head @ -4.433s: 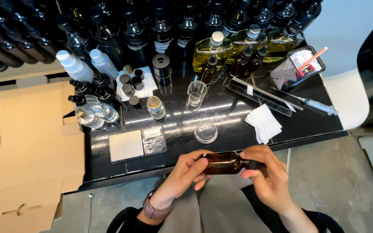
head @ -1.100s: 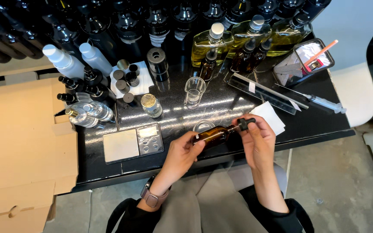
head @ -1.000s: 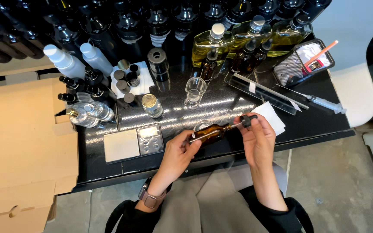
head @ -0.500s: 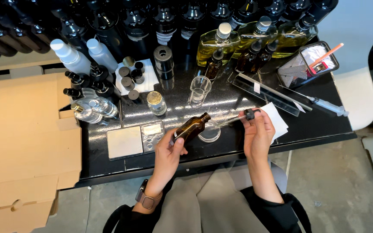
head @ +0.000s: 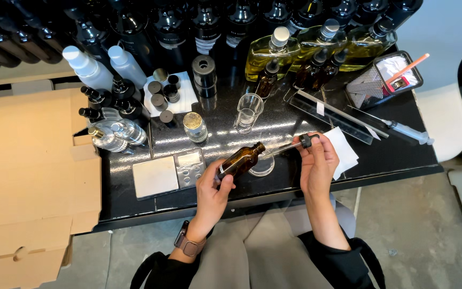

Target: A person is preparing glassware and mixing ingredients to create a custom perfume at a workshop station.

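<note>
My left hand [head: 213, 188] holds a small amber glass bottle [head: 240, 159], tilted with its open neck up and to the right, above the front of the black table [head: 380, 160]. My right hand [head: 316, 165] pinches the black cap of a glass dropper [head: 290, 146], whose thin tube reaches left toward the bottle's mouth. A shallow clear glass dish [head: 263, 166] lies on the table just below the bottle neck and dropper tip.
A small scale [head: 168, 172] lies left of my hand. A clear beaker [head: 246, 113], a capped vial [head: 194, 127], loose black caps [head: 162, 94], spray bottles [head: 91, 69], yellow oil bottles [head: 274, 51] and dark bottles stand behind. A white tissue [head: 343, 150], syringe [head: 402, 129], mesh tray [head: 383, 80] and flat cardboard [head: 28, 176] surround.
The bottle was held level near my lap, then raised over the table. Its dropper cap came off in my right hand; the bottle now tilts up with the dropper drawn out to the right.
</note>
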